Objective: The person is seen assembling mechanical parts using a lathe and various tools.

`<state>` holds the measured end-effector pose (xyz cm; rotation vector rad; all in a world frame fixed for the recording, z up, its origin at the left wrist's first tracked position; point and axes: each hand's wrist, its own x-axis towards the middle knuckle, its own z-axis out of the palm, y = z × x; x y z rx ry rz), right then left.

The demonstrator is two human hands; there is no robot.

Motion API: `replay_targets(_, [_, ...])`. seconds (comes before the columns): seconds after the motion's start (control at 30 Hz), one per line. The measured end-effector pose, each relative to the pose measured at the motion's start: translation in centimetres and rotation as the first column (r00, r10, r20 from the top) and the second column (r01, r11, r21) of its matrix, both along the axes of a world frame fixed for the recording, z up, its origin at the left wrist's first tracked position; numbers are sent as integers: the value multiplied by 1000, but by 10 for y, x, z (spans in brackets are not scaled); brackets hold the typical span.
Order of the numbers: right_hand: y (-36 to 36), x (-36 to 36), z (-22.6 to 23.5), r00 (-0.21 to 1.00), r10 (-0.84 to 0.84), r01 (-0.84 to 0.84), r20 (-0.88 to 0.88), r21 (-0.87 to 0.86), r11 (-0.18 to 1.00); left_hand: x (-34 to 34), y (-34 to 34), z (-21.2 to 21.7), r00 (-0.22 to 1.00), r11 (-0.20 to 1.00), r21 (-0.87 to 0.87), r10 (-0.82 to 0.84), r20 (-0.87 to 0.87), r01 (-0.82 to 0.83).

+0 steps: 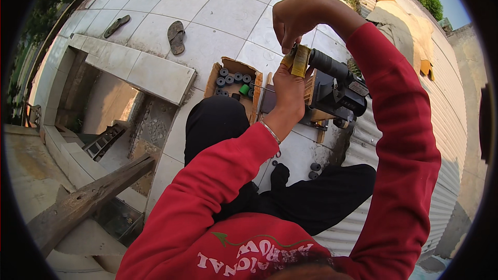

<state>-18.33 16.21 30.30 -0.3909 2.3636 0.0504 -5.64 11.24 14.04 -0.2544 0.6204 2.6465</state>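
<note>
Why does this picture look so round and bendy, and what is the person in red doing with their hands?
The camera sits on the person's head and looks down, and its wide lens bends the edges. You see their own red sleeves and black trousers; they sit on a tiled floor. The left hand and right hand both grip a small yellow piece at the end of a black tool. Beside it, a cardboard box holds dark rolls, and a few lie loose. Two sandals lie farther off.

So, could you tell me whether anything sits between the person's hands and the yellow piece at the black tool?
Nothing visible does. The left hand grips the yellow piece from below, and the right hand pinches its top. It sits against the black tool.
</note>
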Motion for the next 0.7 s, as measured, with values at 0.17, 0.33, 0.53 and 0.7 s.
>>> replay_targets(0.17, [-9,-7,-11,1000,15,-18,24,136,991,-1,-2,5,998,999,0,-45,48,46])
replay_targets(0.33, [-14,-12,-23,1000,15,-16,4,216,976,-2,-6,3,996,998,5,-70,55,70])
replay_targets(0.53, [-10,-14,-34,997,70,-57,-27,341,939,-3,-4,-2,998,996,51,-68,-1,68])
replay_targets(0.7, [-12,-9,-33,997,41,-13,-67,379,925,-3,-5,-2,998,997,34,-62,-1,62])
